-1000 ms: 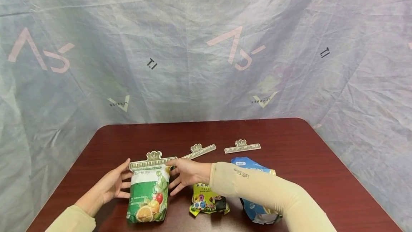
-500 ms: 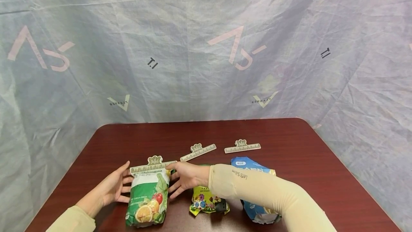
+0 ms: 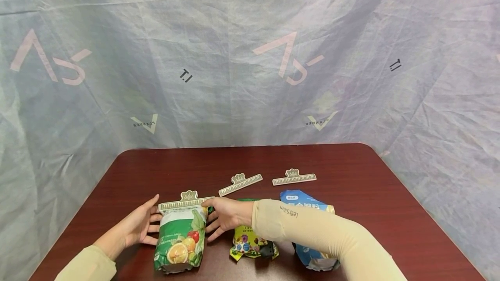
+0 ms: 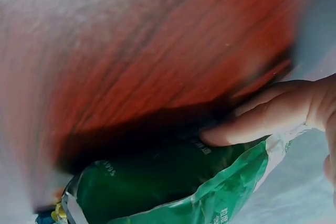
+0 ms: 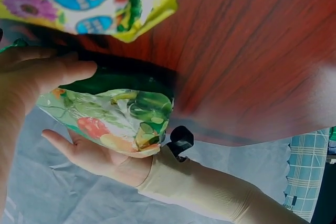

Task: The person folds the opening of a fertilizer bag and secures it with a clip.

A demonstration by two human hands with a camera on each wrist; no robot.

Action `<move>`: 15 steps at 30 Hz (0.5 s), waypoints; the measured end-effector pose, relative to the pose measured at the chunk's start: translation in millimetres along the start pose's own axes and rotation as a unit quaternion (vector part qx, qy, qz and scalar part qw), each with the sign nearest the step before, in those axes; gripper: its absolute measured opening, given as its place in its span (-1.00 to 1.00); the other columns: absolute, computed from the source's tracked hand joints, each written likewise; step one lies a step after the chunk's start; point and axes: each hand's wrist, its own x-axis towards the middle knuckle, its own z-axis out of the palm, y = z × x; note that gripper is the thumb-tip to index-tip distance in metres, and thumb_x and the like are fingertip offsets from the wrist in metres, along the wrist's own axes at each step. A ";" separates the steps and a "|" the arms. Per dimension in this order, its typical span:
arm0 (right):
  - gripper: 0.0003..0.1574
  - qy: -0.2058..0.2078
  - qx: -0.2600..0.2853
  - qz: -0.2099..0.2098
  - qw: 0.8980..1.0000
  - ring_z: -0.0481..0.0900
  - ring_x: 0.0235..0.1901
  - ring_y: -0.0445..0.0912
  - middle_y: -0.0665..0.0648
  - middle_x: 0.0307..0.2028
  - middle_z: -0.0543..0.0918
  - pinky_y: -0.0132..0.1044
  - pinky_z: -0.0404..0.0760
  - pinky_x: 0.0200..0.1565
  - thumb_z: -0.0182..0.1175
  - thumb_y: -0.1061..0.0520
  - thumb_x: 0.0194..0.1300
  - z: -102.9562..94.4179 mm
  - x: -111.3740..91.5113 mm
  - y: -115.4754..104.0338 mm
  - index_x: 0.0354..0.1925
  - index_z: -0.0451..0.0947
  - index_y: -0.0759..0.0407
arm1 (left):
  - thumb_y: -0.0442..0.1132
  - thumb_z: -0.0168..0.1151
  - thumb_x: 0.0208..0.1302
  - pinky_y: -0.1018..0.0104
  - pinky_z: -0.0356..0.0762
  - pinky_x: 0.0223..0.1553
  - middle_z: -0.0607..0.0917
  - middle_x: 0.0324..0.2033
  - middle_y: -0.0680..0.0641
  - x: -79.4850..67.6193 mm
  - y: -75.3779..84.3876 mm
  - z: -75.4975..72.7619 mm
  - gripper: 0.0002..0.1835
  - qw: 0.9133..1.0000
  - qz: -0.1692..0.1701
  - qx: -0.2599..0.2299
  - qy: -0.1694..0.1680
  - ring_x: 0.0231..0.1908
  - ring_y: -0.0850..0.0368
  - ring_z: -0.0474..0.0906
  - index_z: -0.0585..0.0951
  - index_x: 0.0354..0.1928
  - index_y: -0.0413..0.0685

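Evidently the step in hand is steadying the green bag (image 3: 173, 229), which sits between the 2 hands over the near part of the table (image 3: 187, 166), with 1 clip (image 3: 183, 204) across its top edge. At the bag's left side, the left hand (image 3: 134, 225) has its fingers spread, at least 1 touching the back. At its upper right corner, the right hand (image 3: 230, 215) has its thumb by the clip's end and its other fingers fanned out; how hard either hand presses, I cannot tell. To do this well, I would keep both sides level, support the bag's body rather than hang its weight from the clip, and let the base settle flat before easing off. The right forearm crosses above the yellow bag (image 3: 250, 248), just right of the green bag, so a low elbow could knock it.
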 end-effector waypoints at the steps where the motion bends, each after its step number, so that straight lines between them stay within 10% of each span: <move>1: -0.25 0.001 -0.001 0.001 1.000 0.20 0.14 0.43 0.58 0.23 0.05 0.25 0.33 0.00 -0.14 -0.04 0.35 0.0 0.0 -0.2 0.28 -0.04 0.43 | 0.50 -0.28 0.12 -0.16 0.46 -0.17 -0.10 0.27 -0.51 0.0 1.1 0.3 0.20 1.000 -0.001 0.004 -0.001 -0.04 -0.18 0.48 -0.38 0.31 -0.44; 15: -0.40 -0.014 -0.033 0.007 0.999 0.25 0.13 0.39 0.55 0.16 0.21 0.26 0.36 -0.05 -0.13 -0.06 0.36 -1.9 -3.7 1.4 0.17 0.16 0.34 | 0.48 -0.23 0.13 -0.18 0.46 -0.20 -0.15 0.22 -0.52 -3.4 5.7 4.9 0.21 1.000 -0.004 0.024 0.015 0.16 -0.47 0.08 -0.35 0.28 -0.53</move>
